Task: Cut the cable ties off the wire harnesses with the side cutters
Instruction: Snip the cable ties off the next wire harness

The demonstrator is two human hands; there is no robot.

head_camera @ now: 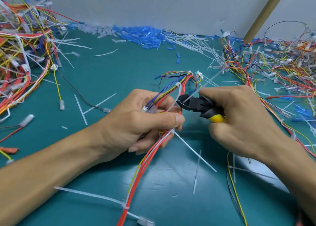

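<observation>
Many cut cable ties (80, 108) lie loose on the teal counter (111, 72). More are drifted along its far edge beside a heap of blue sleeves (142, 34), so we judge the job well under way. Much is left, though. The left tangle of harnesses (22, 55) and the right tangle (282, 68) both show white ties among the wires, and we cannot tell which of them has been worked through.

The harness in hand (171, 87) is only partly freed. It runs from the near edge up through the middle of the counter. One cable tie (177, 96) loops round the wires at the cutter tips. A second tie (172, 131) sits just below the fingers, and a third tie (125, 205) binds the red wires near the bottom edge.

Our left hand (145, 121) is curled round the bundle, with the thumb laid across the top, holding it off the counter. Our right hand (239, 121) is wrapped tightly round the black-and-yellow handles of the side cutters (196, 104), with the nose pointing left at the looped tie. The blades look nearly together on it, but we cannot tell whether they have bitten through.
</observation>
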